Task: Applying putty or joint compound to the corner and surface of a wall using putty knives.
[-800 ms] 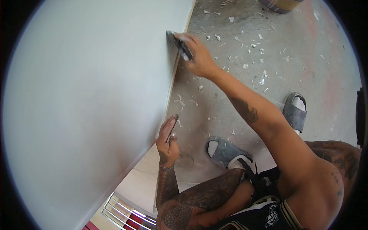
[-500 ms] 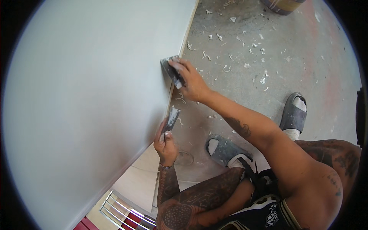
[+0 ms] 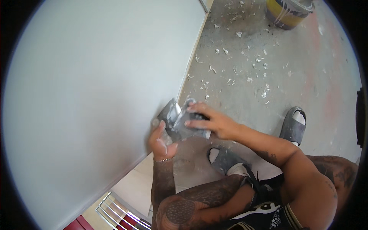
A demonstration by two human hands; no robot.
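Observation:
My left hand [image 3: 161,143] is wrapped round a grey putty knife [image 3: 168,114] with white putty on its blade. Closed on a second, dark putty knife [image 3: 188,124], my right hand [image 3: 214,122] has it slanted against or just over the left one; some motion blur hides exactly where they touch. Both tools are beside the lower edge of a smooth white wall [image 3: 96,76], apart from its face as far as I can see. White smears mark the fingers of both hands.
Scraps of dried putty [image 3: 264,90] lie scattered over the grey concrete floor [image 3: 241,73]. A paint-streaked bucket [image 3: 285,15] stands at the far right. My feet in grey slides [image 3: 293,126] rest on the floor. A metal rack [image 3: 119,214] is at the lower left.
My right hand has come down off the wall edge with its putty knife, toward my left hand. The left putty knife has turned, and the two blades now overlap.

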